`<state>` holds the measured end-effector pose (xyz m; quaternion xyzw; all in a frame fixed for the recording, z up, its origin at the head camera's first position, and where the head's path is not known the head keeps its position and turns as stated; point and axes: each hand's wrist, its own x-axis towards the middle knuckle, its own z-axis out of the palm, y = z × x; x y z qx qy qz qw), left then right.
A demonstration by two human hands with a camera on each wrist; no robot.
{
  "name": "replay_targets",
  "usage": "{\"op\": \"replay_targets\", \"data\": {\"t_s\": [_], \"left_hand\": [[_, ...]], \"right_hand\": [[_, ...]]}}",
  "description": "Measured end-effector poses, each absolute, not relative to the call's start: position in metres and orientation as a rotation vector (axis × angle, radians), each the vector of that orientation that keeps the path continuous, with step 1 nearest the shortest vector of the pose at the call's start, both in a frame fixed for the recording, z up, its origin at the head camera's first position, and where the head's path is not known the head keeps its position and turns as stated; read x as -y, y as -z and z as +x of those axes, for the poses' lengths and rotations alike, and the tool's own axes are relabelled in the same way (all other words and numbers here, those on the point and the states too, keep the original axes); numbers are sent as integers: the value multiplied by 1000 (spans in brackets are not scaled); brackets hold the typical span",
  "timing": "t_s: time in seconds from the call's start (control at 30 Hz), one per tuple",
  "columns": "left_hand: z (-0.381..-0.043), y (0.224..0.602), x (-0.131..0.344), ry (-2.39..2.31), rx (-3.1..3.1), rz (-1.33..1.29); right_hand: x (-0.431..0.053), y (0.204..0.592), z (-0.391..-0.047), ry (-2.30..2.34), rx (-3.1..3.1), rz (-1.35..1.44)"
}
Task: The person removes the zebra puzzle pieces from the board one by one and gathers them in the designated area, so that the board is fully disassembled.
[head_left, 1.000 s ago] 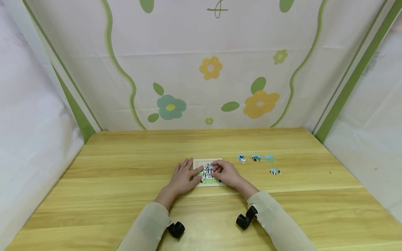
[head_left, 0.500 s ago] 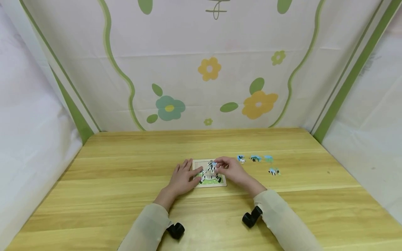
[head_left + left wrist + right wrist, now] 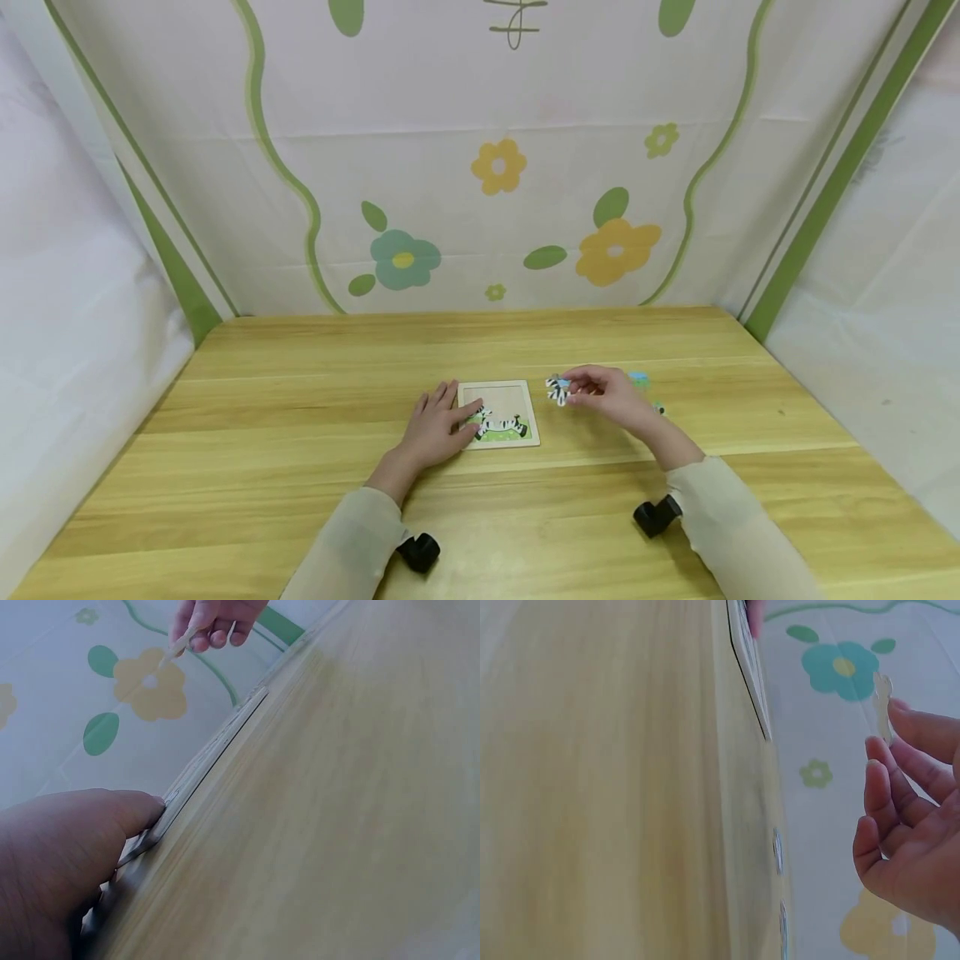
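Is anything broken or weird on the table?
Nothing stands out. The puzzle frame lies flat, partly filled, with the left hand on its edge. The right hand pinches a striped piece above the table. I see nothing broken or spilled.

A wooden table [image 3: 300,375] carries a framed zebra puzzle [image 3: 504,394] and loose pieces [image 3: 639,379].

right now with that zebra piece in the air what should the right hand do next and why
Probably lower the zebra piece onto the table near the loose pieces: the right hand has just carried it away from the puzzle frame toward them, while the left hand rests at the frame's left side.
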<state>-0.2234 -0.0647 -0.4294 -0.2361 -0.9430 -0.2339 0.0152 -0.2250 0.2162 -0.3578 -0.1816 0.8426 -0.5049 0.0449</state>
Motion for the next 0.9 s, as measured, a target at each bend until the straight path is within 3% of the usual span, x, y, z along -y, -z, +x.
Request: {"op": "replay_targets", "data": {"t_s": [0.4, 0.9], "left_hand": [[-225, 432, 64, 731, 2925, -731], [-226, 433, 64, 722, 2929, -725]], "right_hand": [[-288, 381, -233, 1567, -2642, -445], [-320, 408, -237, 1539, -2623, -347]]}}
